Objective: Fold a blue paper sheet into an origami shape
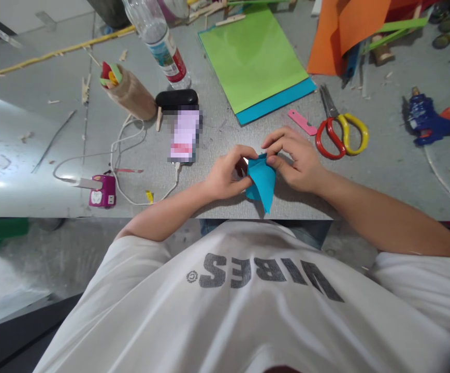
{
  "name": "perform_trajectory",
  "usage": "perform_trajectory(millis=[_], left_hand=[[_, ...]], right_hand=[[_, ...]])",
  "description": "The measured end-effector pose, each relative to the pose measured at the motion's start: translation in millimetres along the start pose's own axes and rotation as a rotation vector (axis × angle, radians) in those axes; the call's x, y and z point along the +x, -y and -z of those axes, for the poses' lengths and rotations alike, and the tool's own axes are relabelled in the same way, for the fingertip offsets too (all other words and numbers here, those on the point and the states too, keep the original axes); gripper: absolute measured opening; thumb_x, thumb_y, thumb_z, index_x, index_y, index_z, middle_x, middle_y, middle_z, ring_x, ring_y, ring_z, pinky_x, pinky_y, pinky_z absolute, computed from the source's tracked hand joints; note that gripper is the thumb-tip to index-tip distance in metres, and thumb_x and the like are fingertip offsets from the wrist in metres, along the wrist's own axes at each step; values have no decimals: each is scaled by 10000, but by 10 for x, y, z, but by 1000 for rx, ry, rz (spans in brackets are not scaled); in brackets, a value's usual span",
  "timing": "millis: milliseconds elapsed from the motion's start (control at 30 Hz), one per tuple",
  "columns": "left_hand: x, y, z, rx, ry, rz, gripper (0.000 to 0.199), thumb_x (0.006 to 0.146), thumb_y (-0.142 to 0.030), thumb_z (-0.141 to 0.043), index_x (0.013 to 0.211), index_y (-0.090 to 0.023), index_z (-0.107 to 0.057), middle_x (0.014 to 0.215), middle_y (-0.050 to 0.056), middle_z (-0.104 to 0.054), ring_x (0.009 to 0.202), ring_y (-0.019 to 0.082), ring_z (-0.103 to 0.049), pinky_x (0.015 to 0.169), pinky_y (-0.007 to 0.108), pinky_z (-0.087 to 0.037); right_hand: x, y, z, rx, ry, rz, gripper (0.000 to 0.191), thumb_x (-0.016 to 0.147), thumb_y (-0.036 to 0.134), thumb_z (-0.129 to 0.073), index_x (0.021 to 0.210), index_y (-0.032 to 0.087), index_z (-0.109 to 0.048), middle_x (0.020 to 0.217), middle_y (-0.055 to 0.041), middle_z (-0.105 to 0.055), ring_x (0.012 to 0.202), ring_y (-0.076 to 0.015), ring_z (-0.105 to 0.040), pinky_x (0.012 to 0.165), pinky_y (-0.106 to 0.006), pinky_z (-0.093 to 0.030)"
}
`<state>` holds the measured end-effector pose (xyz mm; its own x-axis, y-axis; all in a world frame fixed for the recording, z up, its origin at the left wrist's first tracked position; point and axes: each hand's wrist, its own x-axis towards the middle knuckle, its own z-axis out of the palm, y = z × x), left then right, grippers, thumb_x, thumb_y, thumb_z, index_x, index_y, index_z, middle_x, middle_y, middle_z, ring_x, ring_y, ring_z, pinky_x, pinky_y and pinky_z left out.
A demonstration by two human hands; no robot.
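Observation:
A small folded piece of blue paper [262, 178] is held between both hands near the table's front edge, its pointed end toward my body. My left hand [232, 173] pinches its left side, the thumb and index finger closed on it. At the upper right corner, my right hand [292, 160] grips the paper between thumb and fingers. Scissors [341, 129] with one red and one yellow handle lie to the right of my right hand, beside a pink cutter [301, 122]. Beyond the hands rest green sheets [256, 57] over a blue sheet [277, 102].
Left of the hands are a phone [185, 134] on a white cable, a black case [177, 98], a bottle [166, 54], a wooden cup [131, 93] and a purple adapter [103, 191]. A blue glue gun [429, 119] lies right; orange paper [328, 39] lies behind.

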<state>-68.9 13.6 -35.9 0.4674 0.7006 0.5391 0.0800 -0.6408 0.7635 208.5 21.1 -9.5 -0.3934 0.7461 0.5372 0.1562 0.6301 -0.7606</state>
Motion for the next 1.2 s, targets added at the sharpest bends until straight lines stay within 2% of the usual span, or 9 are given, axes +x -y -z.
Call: perform_trajectory(millis=[100,267,367,533,633,767,933,1067,1200], left_hand=[[86,-37,89,-6,108,-50,337,1136,-446,-866,1418,-288,-770,1173,49,-885,780,154,-803,713,302,-633],[310,-92,290,-80,243,-98,338,1150,-602,-927,1241,-286,-844,1192,114,-850,902,203,-802,783,347,-649],[378,-111,347,-130,336,-12,461,1117,-730,-948,1174,-280,-866,1116,110,-825,894,219,-778,809,369,-638],[395,-187,302,-253,488,179,620,1058,-867,-944,1008,-255,-857,951,83,-788,841,227,-740,774,368,-597],[404,-227,291,-290,504,198,618,1067,-854,-940,924,-258,-863,922,78,-752,827,222,-720,769,372,-595],[407,-238,324,-321,467,175,559,1049,-818,-983,963,-272,-899,965,87,-783,869,235,-766,855,404,-647],[403,-275,322,-411,490,193,516,1035,-772,-1020,937,-276,-915,994,96,-806,916,235,-795,902,405,-669],[430,-350,319,-482,488,265,612,956,-841,-1061,835,-265,-890,943,90,-783,885,229,-770,915,429,-676],[452,-382,362,-571,462,303,680,902,-859,-1089,755,-251,-821,880,89,-748,825,234,-745,848,442,-675]], right_hand=[[15,-20,40,-7,72,-6,386,1199,705,-796,1073,339,-808,1244,-97,-828,1126,-348,-783,1041,-601,-695],[21,-31,55,59,136,8,434,1211,729,-774,1055,323,-787,1255,-97,-814,1120,-328,-770,1036,-568,-681],[24,-29,46,83,145,-8,443,1217,722,-772,1033,319,-788,1231,-98,-819,1104,-322,-764,1024,-561,-675],[34,-34,31,117,129,-11,429,1209,705,-804,1026,316,-804,1192,-89,-850,1029,-300,-775,972,-521,-670],[26,-49,42,132,168,-53,472,1203,767,-797,1058,319,-821,1079,-59,-859,941,-277,-771,878,-466,-641],[7,-45,76,149,202,-102,553,1187,835,-803,1057,297,-809,869,8,-772,740,-200,-648,675,-370,-495],[-15,14,49,355,259,-123,614,1177,858,-811,977,285,-724,778,40,-653,648,-160,-531,580,-330,-402],[-39,64,15,549,262,-116,617,1211,824,-786,941,275,-699,775,42,-620,635,-147,-516,571,-317,-408],[-43,143,52,621,273,-182,484,1215,712,-833,1013,277,-766,818,17,-690,663,-171,-594,584,-322,-484]])
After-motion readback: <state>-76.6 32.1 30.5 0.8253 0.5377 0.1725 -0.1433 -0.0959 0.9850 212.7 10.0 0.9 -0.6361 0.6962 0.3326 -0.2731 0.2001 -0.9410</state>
